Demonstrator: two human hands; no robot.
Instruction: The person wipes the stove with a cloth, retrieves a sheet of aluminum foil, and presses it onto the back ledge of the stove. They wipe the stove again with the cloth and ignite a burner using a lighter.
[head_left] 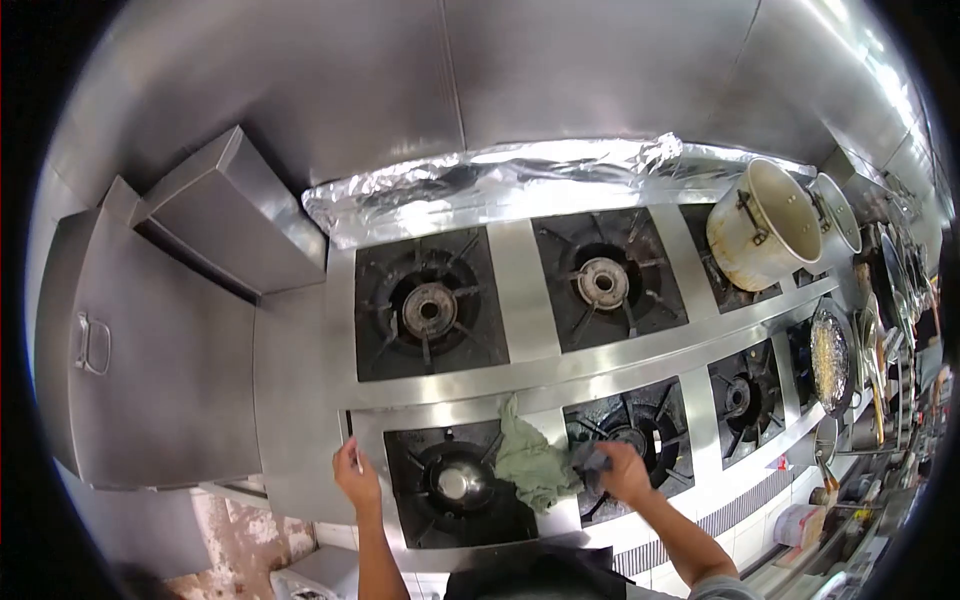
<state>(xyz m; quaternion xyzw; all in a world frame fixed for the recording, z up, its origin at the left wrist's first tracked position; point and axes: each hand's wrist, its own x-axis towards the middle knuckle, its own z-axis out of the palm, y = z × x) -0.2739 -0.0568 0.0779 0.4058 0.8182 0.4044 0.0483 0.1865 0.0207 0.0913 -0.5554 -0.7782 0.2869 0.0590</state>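
My right hand [625, 474] is closed around a dark grey cloth [590, 461], over the left edge of a front burner [640, 440]. To its left, a crumpled green cloth [535, 462] lies across the steel strip and the edge of the front left burner [430, 500]. A small shiny metal bowl or disc [459, 484] is at the middle of that burner. My left hand [357, 476] is raised left of the burner, above the steel surface, with its fingers partly curled; whether it holds anything small cannot be made out.
Two back burners [429, 310] [603, 284] sit before crumpled foil [480, 180] along the wall. Large pots [765, 225] stand at the back right. A foil-lined pan [829, 355] and utensils are at the right. A steel box with a handle [170, 350] is at the left.
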